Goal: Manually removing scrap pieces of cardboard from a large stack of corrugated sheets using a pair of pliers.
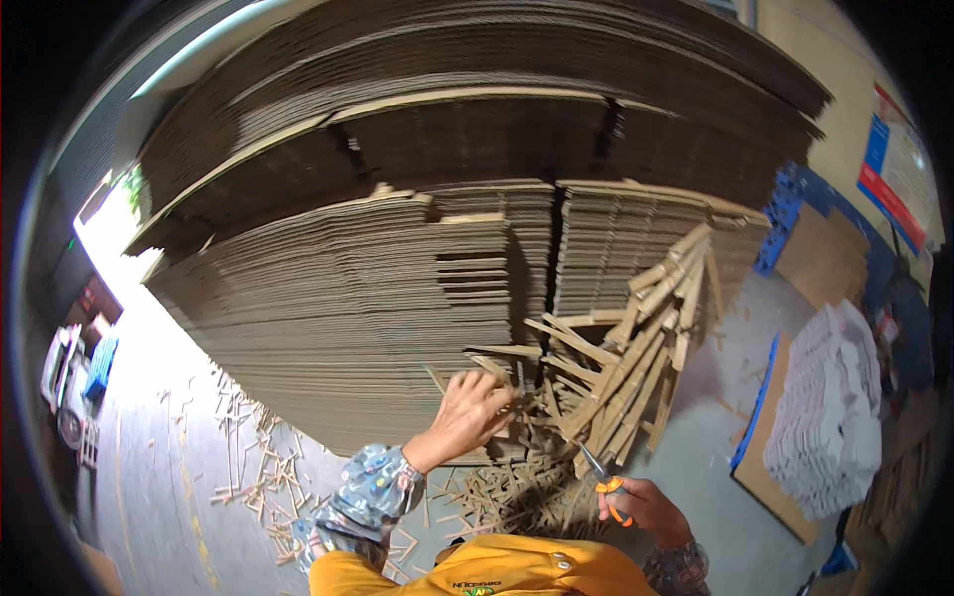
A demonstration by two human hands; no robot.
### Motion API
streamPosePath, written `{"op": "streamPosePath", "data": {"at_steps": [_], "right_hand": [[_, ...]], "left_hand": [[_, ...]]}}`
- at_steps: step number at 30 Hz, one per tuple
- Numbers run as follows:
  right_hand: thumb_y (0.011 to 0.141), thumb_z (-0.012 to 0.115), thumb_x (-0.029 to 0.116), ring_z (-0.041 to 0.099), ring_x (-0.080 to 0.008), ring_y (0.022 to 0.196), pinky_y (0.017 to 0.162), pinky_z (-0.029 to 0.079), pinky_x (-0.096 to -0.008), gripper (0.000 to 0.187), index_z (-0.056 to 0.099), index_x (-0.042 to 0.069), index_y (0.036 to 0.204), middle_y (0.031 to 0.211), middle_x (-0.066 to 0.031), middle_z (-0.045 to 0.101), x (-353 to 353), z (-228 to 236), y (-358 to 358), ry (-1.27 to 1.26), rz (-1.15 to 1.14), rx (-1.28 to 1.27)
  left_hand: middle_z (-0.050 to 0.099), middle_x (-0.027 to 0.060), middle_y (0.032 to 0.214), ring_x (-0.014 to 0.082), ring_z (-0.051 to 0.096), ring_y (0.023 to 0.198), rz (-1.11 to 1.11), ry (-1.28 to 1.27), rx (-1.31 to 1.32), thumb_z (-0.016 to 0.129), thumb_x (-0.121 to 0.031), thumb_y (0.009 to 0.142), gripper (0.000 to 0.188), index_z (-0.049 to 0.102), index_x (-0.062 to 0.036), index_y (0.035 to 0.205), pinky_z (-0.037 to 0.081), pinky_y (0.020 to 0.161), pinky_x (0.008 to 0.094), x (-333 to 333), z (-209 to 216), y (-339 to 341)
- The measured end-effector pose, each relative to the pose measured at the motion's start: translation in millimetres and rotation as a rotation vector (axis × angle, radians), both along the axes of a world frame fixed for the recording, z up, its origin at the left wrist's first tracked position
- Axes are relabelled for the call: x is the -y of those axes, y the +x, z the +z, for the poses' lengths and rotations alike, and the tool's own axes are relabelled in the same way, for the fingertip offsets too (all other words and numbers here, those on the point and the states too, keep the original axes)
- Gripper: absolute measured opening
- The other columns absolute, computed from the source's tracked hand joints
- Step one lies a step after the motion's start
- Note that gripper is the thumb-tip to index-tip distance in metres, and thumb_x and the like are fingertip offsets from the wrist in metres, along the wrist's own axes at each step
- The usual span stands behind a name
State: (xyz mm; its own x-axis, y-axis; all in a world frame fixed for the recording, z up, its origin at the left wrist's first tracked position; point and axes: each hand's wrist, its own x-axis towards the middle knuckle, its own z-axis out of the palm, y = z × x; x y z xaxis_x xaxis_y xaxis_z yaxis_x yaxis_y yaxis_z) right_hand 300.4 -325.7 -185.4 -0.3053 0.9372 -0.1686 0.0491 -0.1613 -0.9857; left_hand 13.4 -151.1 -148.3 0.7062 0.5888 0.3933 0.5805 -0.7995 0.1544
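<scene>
My right hand (656, 509) is closed around the handles of a pair of pliers (608, 485) with orange and dark grips. The metal jaws point up and left, toward the lower end of a bundle of cardboard strips (626, 382). My left hand (467, 415) is at the front edge of a tall stack of flat cardboard sheets (348, 298), close to the notched gap at its right side. Its fingers curl in among loose strips there. They are slightly blurred, and what they grip is hidden.
Cardboard scraps (517, 497) are heaped below my hands, and more strips (263, 477) litter the floor on the left. Larger cardboard stacks (477, 139) rise behind. At right stand a blue plastic pallet (780, 214) and a pile of pale, wavy-edged sheets (825, 412).
</scene>
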Motion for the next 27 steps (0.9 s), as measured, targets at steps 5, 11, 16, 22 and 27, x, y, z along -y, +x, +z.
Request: {"op": "streamPosePath", "data": {"at_steps": [5,11,16,22,27], "right_hand": [[0.090,0.051,0.018,0.060,-0.0123,0.082,0.073,0.047,-0.0257,0.022,0.061,-0.001,0.097,0.087,-0.0053,0.064,-17.4,18.1,-11.6,-0.175,-0.087,0.069],[0.084,0.050,0.017,0.059,-0.0153,0.068,0.062,0.046,-0.0256,0.024,0.062,-0.002,0.091,0.079,-0.0102,0.064,-12.3,10.8,-34.8,-0.056,-0.246,0.066],[0.085,0.050,0.017,0.056,-0.0137,0.060,0.054,0.042,-0.0237,0.022,0.062,-0.001,0.089,0.073,-0.0087,0.063,0.3,32.0,-37.4,-0.168,-0.187,0.442],[0.086,0.050,0.017,0.057,-0.0140,0.061,0.054,0.042,-0.0238,0.022,0.062,-0.001,0.089,0.072,-0.0085,0.062,83.4,-71.7,120.9,-0.162,-0.135,0.330],[0.086,0.050,0.016,0.058,-0.0142,0.062,0.054,0.043,-0.0238,0.021,0.062,-0.001,0.088,0.072,-0.0083,0.062,217.4,-183.3,393.7,-0.133,-0.109,0.259]], "left_hand": [[0.063,0.0080,0.098,0.0257,0.057,0.093,-0.105,0.277,0.575,0.065,-0.011,0.081,0.023,0.065,-0.0070,0.103,0.042,0.080,0.0357,-17.0,106.7,1.7],[0.063,0.0077,0.094,0.0221,0.059,0.082,-0.630,0.663,0.769,0.063,-0.012,0.076,0.020,0.069,-0.0084,0.095,0.044,0.073,0.0341,68.5,208.1,11.8],[0.059,0.0052,0.084,0.0235,0.057,0.073,-0.654,0.689,0.922,0.060,-0.017,0.076,0.014,0.065,-0.0103,0.088,0.043,0.068,0.0343,59.1,193.3,40.7],[0.056,0.0033,0.079,0.0223,0.056,0.072,-0.699,0.669,0.919,0.060,-0.020,0.076,0.010,0.060,-0.0115,0.082,0.042,0.065,0.0339,73.9,185.9,60.0],[0.053,0.0018,0.075,0.0212,0.056,0.070,-0.756,0.687,0.933,0.059,-0.022,0.076,0.010,0.056,-0.0125,0.078,0.042,0.063,0.0335,90.6,190.5,71.6]]}}
